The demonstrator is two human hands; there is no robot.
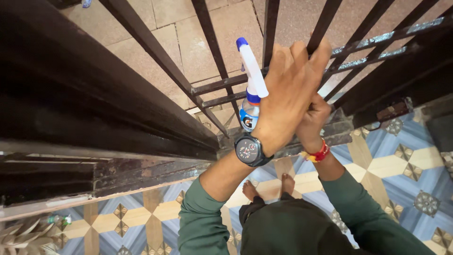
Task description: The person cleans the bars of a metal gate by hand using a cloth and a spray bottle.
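One head-worn camera, looking steeply down from above, close over both raised hands, facing a dark metal gate [155, 52], patterned tile floor [391, 165] and bare feet [269, 186] far below

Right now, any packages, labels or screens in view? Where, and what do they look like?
Spray bottle: behind the left hand, against the gate bars; clear body, white trigger head, blue nozzle tip and collar.
Bottle label: on the bottle's lower body; blue with a small picture.
Watch: left wrist; round dark dial, black strap.
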